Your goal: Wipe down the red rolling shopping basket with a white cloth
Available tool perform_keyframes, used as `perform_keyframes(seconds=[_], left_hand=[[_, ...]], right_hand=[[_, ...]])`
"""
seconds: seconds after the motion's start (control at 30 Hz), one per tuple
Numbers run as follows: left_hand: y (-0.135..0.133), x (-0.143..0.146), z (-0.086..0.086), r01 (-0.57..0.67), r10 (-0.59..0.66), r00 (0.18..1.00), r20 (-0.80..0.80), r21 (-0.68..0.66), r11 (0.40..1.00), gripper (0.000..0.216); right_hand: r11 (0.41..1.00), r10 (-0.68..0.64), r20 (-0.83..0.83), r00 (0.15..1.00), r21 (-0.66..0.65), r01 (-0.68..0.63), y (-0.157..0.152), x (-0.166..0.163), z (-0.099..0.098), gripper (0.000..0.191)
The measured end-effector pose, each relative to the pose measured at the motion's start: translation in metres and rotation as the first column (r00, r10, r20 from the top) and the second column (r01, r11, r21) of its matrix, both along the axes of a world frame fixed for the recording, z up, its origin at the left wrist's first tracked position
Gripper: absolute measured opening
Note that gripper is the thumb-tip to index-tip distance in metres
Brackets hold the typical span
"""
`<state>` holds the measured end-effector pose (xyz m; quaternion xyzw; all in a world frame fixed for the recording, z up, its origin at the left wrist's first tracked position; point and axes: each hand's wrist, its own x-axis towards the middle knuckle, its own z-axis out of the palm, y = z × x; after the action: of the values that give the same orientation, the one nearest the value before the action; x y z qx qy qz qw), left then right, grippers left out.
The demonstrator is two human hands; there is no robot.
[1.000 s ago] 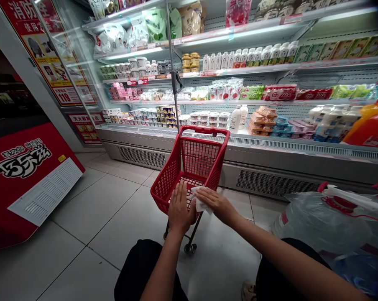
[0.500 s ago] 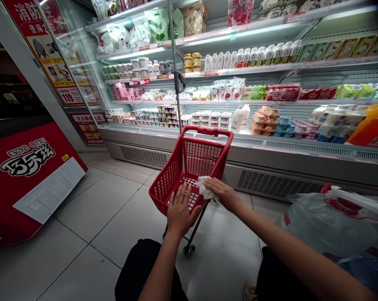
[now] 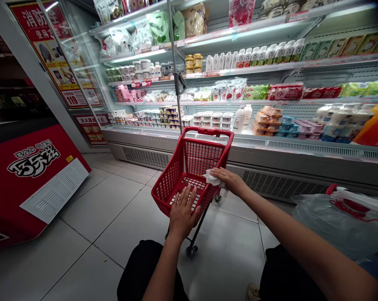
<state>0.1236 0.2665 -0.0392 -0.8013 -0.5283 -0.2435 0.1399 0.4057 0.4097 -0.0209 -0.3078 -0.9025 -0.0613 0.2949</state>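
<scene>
A red plastic shopping cart [image 3: 167,184] on dark legs with small wheels stands in front of me, its basket tilted toward my side. My left hand [image 3: 183,211] lies at the basket's near rim, fingers outstretched and spread a little, holding nothing. At the right side wall of the basket, my right hand [image 3: 229,179] presses a crumpled white tissue [image 3: 213,178] under its fingers against the rim. Part of the tissue sticks out past the fingertips on the left. The palm of the right hand is hidden.
Behind the cart runs an open refrigerated display case [image 3: 139,138] with bottles, cups and packs. A red freezer chest [image 3: 7,200] stands at left. Large water bottles [image 3: 339,225] in plastic wrap are close on the right. My dark-clothed knees [image 3: 145,267] flank the tiled floor [image 3: 91,217].
My right hand with the tissue has moved slightly up and to the right along the cart's side. My left hand keeps its place at the near rim. The view has shifted a little.
</scene>
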Motion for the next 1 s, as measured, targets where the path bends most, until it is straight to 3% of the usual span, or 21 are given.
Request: perform_keyframes(seconds=[0.13,0.33,0.5,0.63,0.73,0.83,1.0], left_hand=[[0.000,-0.005,0.006,-0.015,0.015,1.000,0.009,-0.013,1.000,0.064],[-0.007,-0.014,0.023,-0.095,0.097,0.994,0.047,-0.041,0.995,0.080],[-0.010,-0.007,0.017,0.009,-0.008,1.000,-0.026,0.040,0.999,0.076],[-0.007,-0.004,0.008,0.072,-0.070,0.997,-0.038,0.054,0.996,0.068],[-0.004,-0.003,0.007,0.088,-0.086,0.996,-0.030,0.052,0.995,0.066],[-0.003,-0.001,0.010,0.097,-0.098,0.995,0.010,0.050,0.994,0.067],[-0.005,0.008,0.016,0.081,-0.092,0.988,0.123,0.086,0.993,0.054]], right_hand=[[0.999,-0.039,-0.039,0.998,0.004,0.039,-0.021,-0.019,-0.012,0.059],[0.995,0.097,0.023,0.995,0.012,-0.098,-0.062,-0.051,-0.012,0.061],[0.986,0.142,0.120,0.982,0.069,-0.151,-0.036,-0.042,-0.001,0.057],[0.996,-0.014,0.099,0.995,0.089,0.006,0.000,-0.007,0.003,0.059],[0.992,-0.105,0.066,0.992,0.080,0.100,0.011,0.006,0.002,0.061],[0.993,-0.092,0.034,0.995,0.078,0.089,-0.004,-0.008,-0.005,0.064],[0.996,0.066,0.056,0.996,0.061,-0.070,-0.045,-0.039,-0.013,0.065]])
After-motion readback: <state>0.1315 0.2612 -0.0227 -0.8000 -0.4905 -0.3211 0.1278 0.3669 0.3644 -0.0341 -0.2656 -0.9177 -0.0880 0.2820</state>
